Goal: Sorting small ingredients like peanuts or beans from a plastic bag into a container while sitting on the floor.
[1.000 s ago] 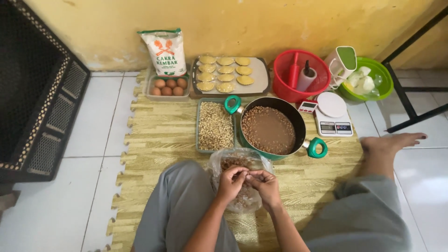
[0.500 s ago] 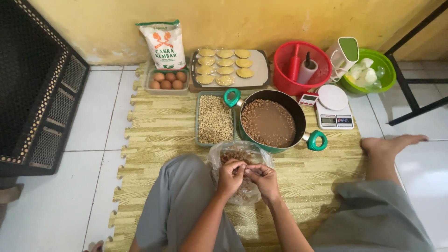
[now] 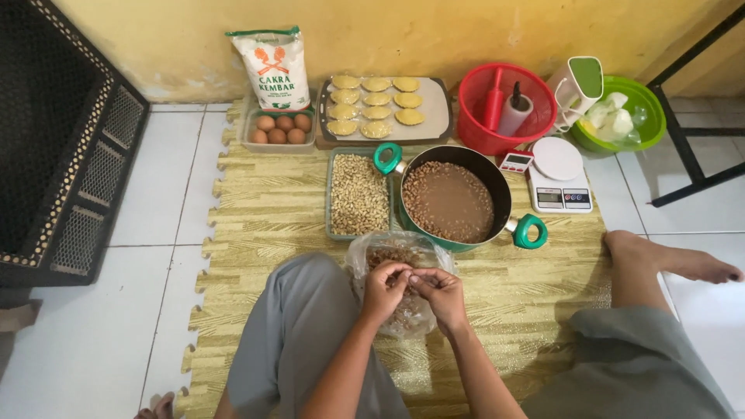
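My left hand (image 3: 384, 289) and my right hand (image 3: 438, 292) meet fingertip to fingertip over a clear plastic bag (image 3: 365, 256) of brown peanut skins that lies on the mat between my knees. The fingers pinch something small, likely a peanut, too tiny to make out. Just beyond the bag stands a dark pot (image 3: 497, 194) with green handles, holding peanuts in brown water. To its left a rectangular tray (image 3: 358, 194) is filled with pale peeled peanuts.
Along the yellow wall stand a flour bag (image 3: 275, 68), a tub of eggs (image 3: 278, 129), a tray of pastry shells (image 3: 376, 105), a red basket (image 3: 504, 105), a green bowl (image 3: 636, 109), and a kitchen scale (image 3: 559, 174). My bare foot (image 3: 675, 260) rests at right. A black grille (image 3: 62, 155) lies left.
My hands stay over the bag, with the fingers working together. The camera view has shifted slightly; nothing else has moved.
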